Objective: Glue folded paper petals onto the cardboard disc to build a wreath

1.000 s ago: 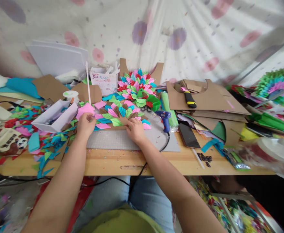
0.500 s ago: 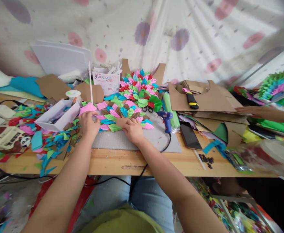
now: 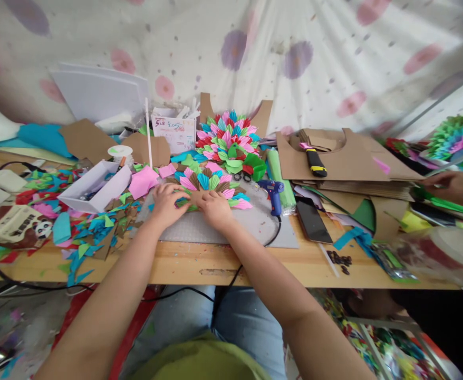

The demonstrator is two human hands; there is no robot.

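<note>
On the grey mat in front of me lies a cardboard piece fringed with pleated paper petals in pink, blue, green and brown. My left hand is curled over its left side, with thumb and fingers around some petals. Bent fingers of my right hand press on the bare cardboard at the middle and grip it there. Both hands cover part of the petals. A blue glue gun lies to the right of my right hand, and crumpled pink paper to the left of my left.
Behind stands a larger petal-covered piece. A white box sits among paper scraps on the left. To the right are stacked cardboard, a yellow-black cutter, a phone and another person's hand.
My left hand has moved right, from beside the pink paper onto the petals. My right hand stays on the cardboard. The other person's hand has drawn right; a pink scrap now shows on the cardboard stack.
</note>
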